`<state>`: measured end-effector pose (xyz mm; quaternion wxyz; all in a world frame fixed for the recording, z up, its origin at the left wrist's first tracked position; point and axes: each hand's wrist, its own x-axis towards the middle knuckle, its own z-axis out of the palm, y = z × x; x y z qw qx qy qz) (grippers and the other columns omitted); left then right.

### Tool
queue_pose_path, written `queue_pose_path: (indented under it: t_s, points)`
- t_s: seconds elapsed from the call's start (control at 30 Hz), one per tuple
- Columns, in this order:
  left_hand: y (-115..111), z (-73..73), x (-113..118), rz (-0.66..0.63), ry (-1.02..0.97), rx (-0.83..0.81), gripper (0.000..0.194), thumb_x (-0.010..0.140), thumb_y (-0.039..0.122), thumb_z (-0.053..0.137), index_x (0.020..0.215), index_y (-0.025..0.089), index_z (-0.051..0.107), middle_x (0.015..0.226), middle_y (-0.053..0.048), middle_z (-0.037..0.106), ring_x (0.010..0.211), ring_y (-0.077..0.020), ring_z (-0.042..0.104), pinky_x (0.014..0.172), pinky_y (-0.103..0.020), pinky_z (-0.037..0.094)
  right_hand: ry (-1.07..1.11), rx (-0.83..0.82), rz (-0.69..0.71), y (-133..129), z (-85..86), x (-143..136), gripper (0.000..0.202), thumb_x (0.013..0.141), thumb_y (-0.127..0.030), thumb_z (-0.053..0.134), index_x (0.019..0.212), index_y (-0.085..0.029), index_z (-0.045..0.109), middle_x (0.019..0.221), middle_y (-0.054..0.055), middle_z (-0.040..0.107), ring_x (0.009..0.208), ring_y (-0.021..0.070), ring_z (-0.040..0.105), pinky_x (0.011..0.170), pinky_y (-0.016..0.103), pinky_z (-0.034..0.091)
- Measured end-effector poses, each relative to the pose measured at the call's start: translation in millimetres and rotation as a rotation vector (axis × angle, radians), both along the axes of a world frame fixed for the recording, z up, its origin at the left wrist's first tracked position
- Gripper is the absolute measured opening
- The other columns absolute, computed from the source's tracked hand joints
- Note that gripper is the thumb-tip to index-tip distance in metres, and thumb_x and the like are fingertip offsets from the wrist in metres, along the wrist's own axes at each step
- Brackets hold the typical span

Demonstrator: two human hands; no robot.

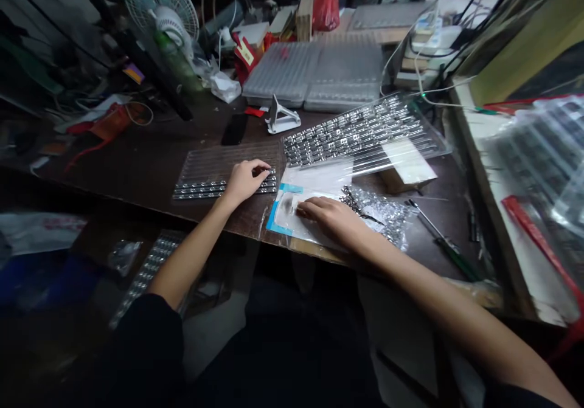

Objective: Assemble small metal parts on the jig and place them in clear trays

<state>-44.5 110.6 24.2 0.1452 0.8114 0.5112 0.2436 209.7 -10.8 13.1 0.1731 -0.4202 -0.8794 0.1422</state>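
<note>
My left hand [244,183] is over the clear ribbed tray [228,155], its thumb and index finger pinched at the right end of the rows. Anything between those fingertips is too small to make out. Shiny metal parts [201,188] fill the tray's front rows. My right hand [333,216] rests low over a white pad with blue edges [279,218], fingers curled and together. What they hold, if anything, is hidden. Beside that wrist lies a clear plastic bag of small metal pieces [387,210], some dark pieces spilling toward the pad.
A second tray [356,131] full of metal parts leans on a white-topped block [408,165]. A green-handled screwdriver [449,247] lies at right. Behind are a white stand [283,119], a dark phone [234,129], stacked clear trays [319,70] and a fan [162,6].
</note>
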Motion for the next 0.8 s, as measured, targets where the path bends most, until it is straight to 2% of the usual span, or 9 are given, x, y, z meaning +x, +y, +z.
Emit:
queue_pose_path:
  t_s: [0.1,0.2,0.27,0.37,0.47,0.53,0.63,0.7,0.8]
  points:
    - [8.2,-1.9,4.3,0.000,0.121,0.004,0.016,0.087,0.025,0.060,0.089,0.020,0.076,0.097,-0.006,0.074,0.093,-0.0228,0.065,0.093,-0.036,0.048,-0.056,-0.020,-0.117,1.6,8.0,12.1,0.025,0.098,-0.018,0.052,0.118,-0.017,0.067,0.111,0.011,0.071,0.096,0.0219,0.064,0.079,0.031,0.044]
    - [10.5,2.6,-2.7,0.037,0.273,0.018,0.018,0.087,0.026,0.058,0.088,0.020,0.076,0.102,-0.008,0.072,0.099,-0.0259,0.062,0.098,-0.040,0.046,-0.160,-0.069,-0.210,2.7,14.9,25.0,0.022,0.097,-0.024,0.055,0.110,-0.016,0.071,0.103,0.011,0.073,0.090,0.0235,0.065,0.074,0.032,0.042]
    - [10.8,8.1,-8.8,0.062,0.354,0.036,0.019,0.086,0.024,0.056,0.090,0.021,0.075,0.102,-0.008,0.071,0.100,-0.0270,0.061,0.097,-0.041,0.046,-0.189,-0.107,-0.218,2.8,16.1,30.2,0.021,0.095,-0.027,0.058,0.106,-0.016,0.073,0.101,0.011,0.073,0.089,0.0238,0.066,0.074,0.032,0.041]
    - [10.6,15.8,-5.8,0.053,0.352,0.102,0.020,0.085,0.019,0.055,0.092,0.021,0.074,0.101,-0.008,0.070,0.096,-0.0264,0.060,0.094,-0.041,0.047,-0.177,-0.143,-0.192,1.9,14.6,31.7,0.018,0.093,-0.019,0.058,0.101,-0.017,0.074,0.099,0.012,0.074,0.087,0.0232,0.067,0.073,0.031,0.041]
    - [9.7,17.4,19.3,-0.048,0.242,0.142,0.018,0.085,0.020,0.058,0.093,0.022,0.074,0.098,-0.007,0.070,0.092,-0.0251,0.060,0.091,-0.040,0.048,-0.167,-0.151,-0.190,0.6,13.4,29.8,0.021,0.093,-0.013,0.055,0.099,-0.018,0.075,0.098,0.012,0.075,0.085,0.0235,0.067,0.070,0.031,0.040]
    - [9.9,14.3,43.2,-0.116,0.194,0.143,0.016,0.086,0.022,0.061,0.095,0.022,0.074,0.098,-0.007,0.069,0.093,-0.0253,0.059,0.091,-0.041,0.047,-0.179,-0.139,-0.188,0.0,13.5,29.4,0.021,0.093,-0.013,0.055,0.099,-0.017,0.074,0.097,0.012,0.074,0.085,0.0241,0.068,0.069,0.032,0.040]
    - [12.4,6.8,73.8,-0.149,0.171,0.143,0.012,0.085,0.024,0.066,0.094,0.021,0.073,0.099,-0.007,0.068,0.097,-0.0269,0.058,0.093,-0.042,0.047,-0.184,-0.128,-0.177,-0.5,14.5,30.2,0.020,0.093,-0.014,0.054,0.099,-0.017,0.073,0.098,0.012,0.074,0.085,0.0236,0.067,0.070,0.032,0.041]
    - [14.8,2.6,85.1,-0.149,0.154,0.136,0.007,0.084,0.023,0.068,0.089,0.021,0.072,0.099,-0.008,0.067,0.099,-0.0275,0.058,0.094,-0.043,0.046,-0.188,-0.131,-0.169,-0.9,15.1,30.7,0.020,0.094,-0.014,0.054,0.100,-0.017,0.072,0.099,0.012,0.074,0.086,0.0228,0.067,0.072,0.031,0.041]
    - [15.0,1.9,87.8,-0.163,0.110,0.132,0.002,0.085,0.020,0.066,0.084,0.020,0.068,0.098,-0.008,0.067,0.100,-0.0275,0.058,0.097,-0.043,0.046,-0.212,-0.108,-0.160,-1.1,14.6,29.8,0.020,0.095,-0.015,0.052,0.099,-0.017,0.071,0.099,0.011,0.073,0.088,0.0229,0.066,0.072,0.032,0.040]
